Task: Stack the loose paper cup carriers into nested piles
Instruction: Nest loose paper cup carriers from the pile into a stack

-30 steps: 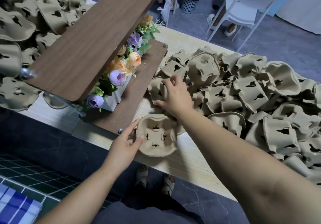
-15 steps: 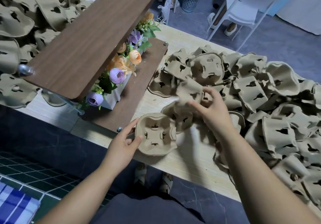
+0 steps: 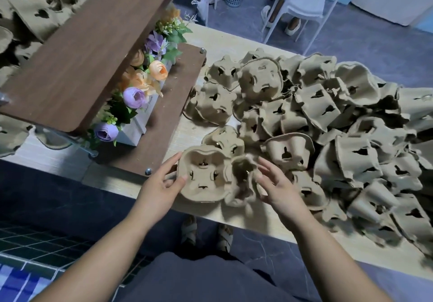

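Lower centre, from my remote feed: left hand [image 3: 161,185] still pinches left rim of carrier [image 3: 203,179], hollows up, at table [image 3: 187,135] edge. Right hand [image 3: 280,190], up at heap [image 3: 351,156] half second ago, now down beside it, fingers curled round second carrier [image 3: 241,179], tilted, blurred, touching first. I count two hands, two held carriers. Right: one heap, uncountable. Upper left: one shelf [image 3: 93,50], one flower box [image 3: 138,128].

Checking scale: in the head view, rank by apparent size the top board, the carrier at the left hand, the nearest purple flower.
1. top board
2. carrier
3. purple flower
The top board is raised toward the camera, so its lead may be overstated.
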